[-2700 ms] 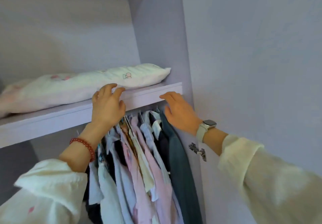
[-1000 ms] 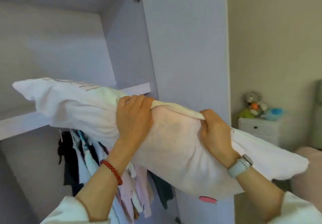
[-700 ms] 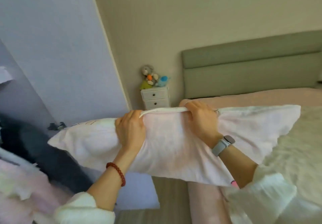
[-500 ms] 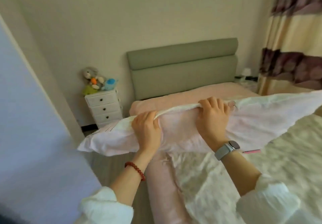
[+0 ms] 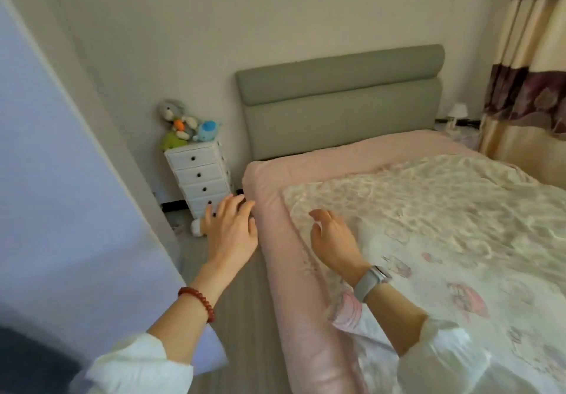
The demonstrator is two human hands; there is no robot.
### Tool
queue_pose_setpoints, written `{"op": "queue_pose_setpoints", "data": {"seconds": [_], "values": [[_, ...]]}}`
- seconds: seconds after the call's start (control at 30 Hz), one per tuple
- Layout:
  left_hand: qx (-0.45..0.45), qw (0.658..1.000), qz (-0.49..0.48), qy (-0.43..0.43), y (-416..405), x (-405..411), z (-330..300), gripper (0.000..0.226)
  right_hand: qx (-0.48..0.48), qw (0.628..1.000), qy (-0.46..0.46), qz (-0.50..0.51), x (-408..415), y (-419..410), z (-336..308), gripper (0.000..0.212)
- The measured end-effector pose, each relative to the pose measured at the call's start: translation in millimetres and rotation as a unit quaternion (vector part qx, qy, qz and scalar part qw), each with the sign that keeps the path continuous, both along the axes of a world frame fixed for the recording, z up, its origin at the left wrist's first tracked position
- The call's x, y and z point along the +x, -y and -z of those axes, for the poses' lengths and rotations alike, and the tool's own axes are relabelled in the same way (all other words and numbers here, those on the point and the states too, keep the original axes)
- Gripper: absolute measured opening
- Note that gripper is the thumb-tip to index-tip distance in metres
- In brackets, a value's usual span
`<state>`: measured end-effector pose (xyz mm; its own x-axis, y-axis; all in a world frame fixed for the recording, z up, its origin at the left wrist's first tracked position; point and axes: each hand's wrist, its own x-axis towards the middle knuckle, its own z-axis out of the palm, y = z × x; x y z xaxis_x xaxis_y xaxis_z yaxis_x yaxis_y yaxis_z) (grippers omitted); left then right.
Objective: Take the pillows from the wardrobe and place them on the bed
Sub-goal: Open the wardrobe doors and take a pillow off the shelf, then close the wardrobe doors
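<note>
Two hands hover open at the near corner of one bed [image 5: 306, 185], and neither holds anything. The left hand [image 5: 231, 231] is palm-down with its fingers fanned, above the strip of floor beside the mattress, its fingertips near the bed's pink border. It carries one red bead bracelet [image 5: 197, 301] on the wrist. The right hand [image 5: 332, 240] is over the edge of the cream quilt [image 5: 444, 209], fingers loosely curved and apart, thumb out to the side, with one grey watch [image 5: 370, 281] strapped on.

No pillow can be picked out for certain. One piece of pale cloth with a pink print [image 5: 347, 311] lies under the right forearm, across the pink border. Whether it is the pillow, part of the quilt or the person's clothing cannot be told.

One grey-green headboard [image 5: 340, 102], padded in two bands, stands against the wall. To its left is one narrow white chest of drawers [image 5: 199, 176], showing four dark knobs. On top sit at least three soft toys [image 5: 186, 127]: one grey, one green, one blue. One more small toy [image 5: 196, 226] lies on the floor at the chest's foot, partly behind the left hand. One lilac wardrobe door [image 5: 61, 194] fills the left side, one small lamp [image 5: 458, 111] stands beyond the bed, and one striped curtain [image 5: 530, 72] hangs at the right.
</note>
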<state>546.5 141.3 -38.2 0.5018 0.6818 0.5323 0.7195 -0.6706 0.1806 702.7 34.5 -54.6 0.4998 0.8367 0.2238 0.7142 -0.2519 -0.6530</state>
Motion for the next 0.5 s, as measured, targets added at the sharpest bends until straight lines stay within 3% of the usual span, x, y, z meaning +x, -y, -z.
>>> {"op": "queue_pose_setpoints", "data": {"seconds": [0.13, 0.3, 0.5], "values": [[0.072, 0.989, -0.118, -0.044, -41, -101, -37, 0.034, 0.065, 0.984, -0.045, -0.157, -78, -84, -23, 0.036], [0.086, 0.961, -0.251, -0.083, -65, -190, -75, 0.05, 0.084, 0.928, -0.137, -0.337, -170, -190, -69, 0.052], [0.07, 0.931, -0.341, -0.106, -83, -244, -98, 0.063, 0.104, 0.887, -0.258, -0.37, -236, -283, -108, 0.069]]}}
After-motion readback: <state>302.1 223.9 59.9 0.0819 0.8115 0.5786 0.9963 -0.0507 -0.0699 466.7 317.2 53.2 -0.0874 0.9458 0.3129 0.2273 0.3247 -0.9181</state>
